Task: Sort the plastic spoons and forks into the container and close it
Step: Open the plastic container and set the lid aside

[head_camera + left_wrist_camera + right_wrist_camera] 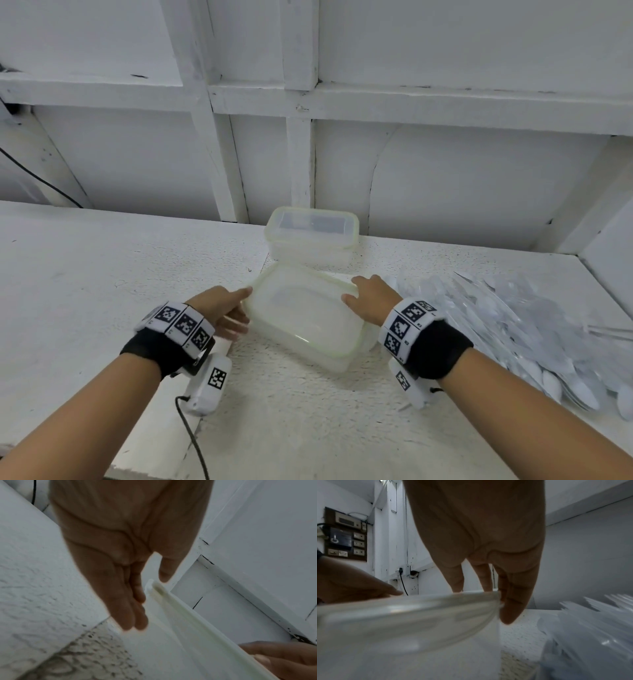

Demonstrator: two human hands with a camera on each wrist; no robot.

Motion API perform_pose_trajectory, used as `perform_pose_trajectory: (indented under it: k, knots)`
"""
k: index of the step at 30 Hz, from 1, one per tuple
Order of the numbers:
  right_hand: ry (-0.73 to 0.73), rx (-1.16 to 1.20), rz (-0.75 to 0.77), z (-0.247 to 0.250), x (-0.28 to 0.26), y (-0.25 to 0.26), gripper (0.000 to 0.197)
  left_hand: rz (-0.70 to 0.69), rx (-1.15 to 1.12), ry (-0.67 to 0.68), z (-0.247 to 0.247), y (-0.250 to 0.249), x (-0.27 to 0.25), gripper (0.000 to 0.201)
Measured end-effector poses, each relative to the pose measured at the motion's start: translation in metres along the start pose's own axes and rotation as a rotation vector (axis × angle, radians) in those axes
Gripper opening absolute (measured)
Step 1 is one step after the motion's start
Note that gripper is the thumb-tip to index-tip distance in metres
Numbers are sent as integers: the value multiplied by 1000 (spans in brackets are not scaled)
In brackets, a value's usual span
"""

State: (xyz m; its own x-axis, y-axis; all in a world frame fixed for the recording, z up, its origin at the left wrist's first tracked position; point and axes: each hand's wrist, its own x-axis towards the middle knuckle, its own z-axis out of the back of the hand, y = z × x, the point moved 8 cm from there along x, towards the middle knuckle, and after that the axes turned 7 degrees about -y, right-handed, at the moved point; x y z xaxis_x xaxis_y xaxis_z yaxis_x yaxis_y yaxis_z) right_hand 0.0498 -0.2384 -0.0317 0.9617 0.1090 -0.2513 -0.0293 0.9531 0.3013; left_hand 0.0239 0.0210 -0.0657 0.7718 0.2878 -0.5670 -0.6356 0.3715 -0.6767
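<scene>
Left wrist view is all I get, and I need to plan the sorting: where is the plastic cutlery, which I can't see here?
Observer: The plastic cutlery lies in a pile on the table, just right of the right hand.
Operator: Is there only one container?
Observer: No. A second container, lid on, stands behind the one whose lid the right hand grips and the left hand touches.
</scene>
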Motion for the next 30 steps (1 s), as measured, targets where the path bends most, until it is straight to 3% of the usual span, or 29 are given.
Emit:
perform_pose_trajectory:
  k: [4,7,9,12,20,25,30]
  knots:
    - [68,64,1,-4,-12,4,40,-29,-271,-76,-10,-17,4,41]
    - [118,158,-15,-19,-18,5,36,-52,-143,-115,-25,-21,7,68]
    - [120,228,-63,-27,-17,1,42,-94,-33,-167,-30,-23,6,74]
    - [51,305,-136,-26,-10,-5,54,-164,11,-184,-38,-27,2,70]
    - [-85,496,-193,-31,14,10,53,-243,116,-242,-31,-30,5,59]
    - [-133,603,-278,-42,14,5,60,-226,111,-223,-33,-29,5,63]
    - [-238,555,-294,-32,12,2,50,-211,125,-218,-34,-28,4,63]
